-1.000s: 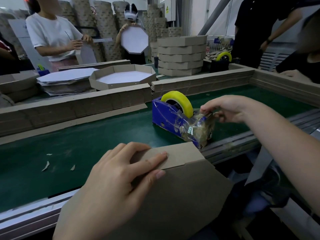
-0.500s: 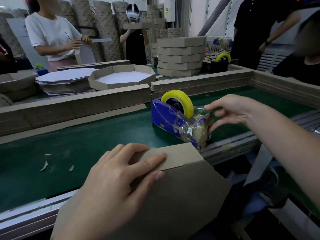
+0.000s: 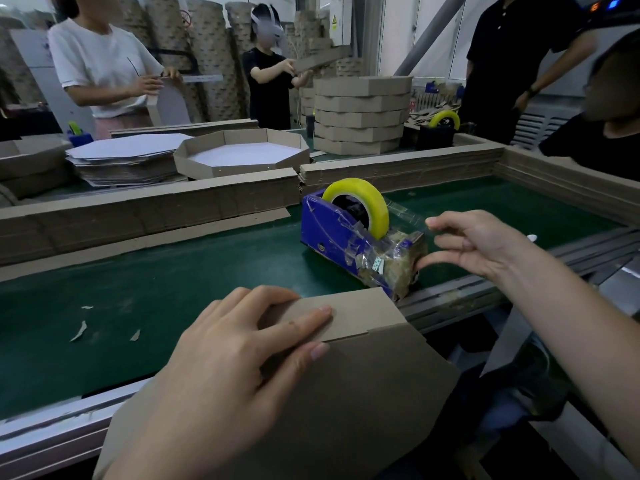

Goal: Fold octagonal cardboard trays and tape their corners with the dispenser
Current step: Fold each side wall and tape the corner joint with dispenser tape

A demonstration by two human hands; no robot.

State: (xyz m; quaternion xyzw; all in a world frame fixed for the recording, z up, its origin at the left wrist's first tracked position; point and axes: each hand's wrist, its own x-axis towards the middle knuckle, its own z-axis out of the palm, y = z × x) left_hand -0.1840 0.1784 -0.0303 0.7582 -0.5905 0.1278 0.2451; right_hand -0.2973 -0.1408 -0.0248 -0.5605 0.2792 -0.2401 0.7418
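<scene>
A brown cardboard tray (image 3: 346,393) leans over the near edge of the green belt, one wall flap folded up. My left hand (image 3: 221,368) lies flat on it, and its fingers press the flap at the fold. Just beyond stands a blue tape dispenser (image 3: 332,233) with a yellow roll (image 3: 360,199). A clear tape strip (image 3: 403,213) runs from the roll toward my right hand (image 3: 474,244). That hand's fingers are spread. Its index fingertip touches the strip's end and its thumb touches the dispenser's front.
Low cardboard walls (image 3: 145,216) border the green belt (image 3: 138,299); a few paper scraps (image 3: 79,330) lie on it. Behind are a folded octagonal tray (image 3: 242,157), flat blanks (image 3: 124,157), stacked finished trays (image 3: 360,112), a second dispenser (image 3: 440,129) and several people.
My right hand has uncurled from the dispenser's front and drifted slightly right, fingers now spread with the tape strip at the index fingertip. My left hand stays on the flap.
</scene>
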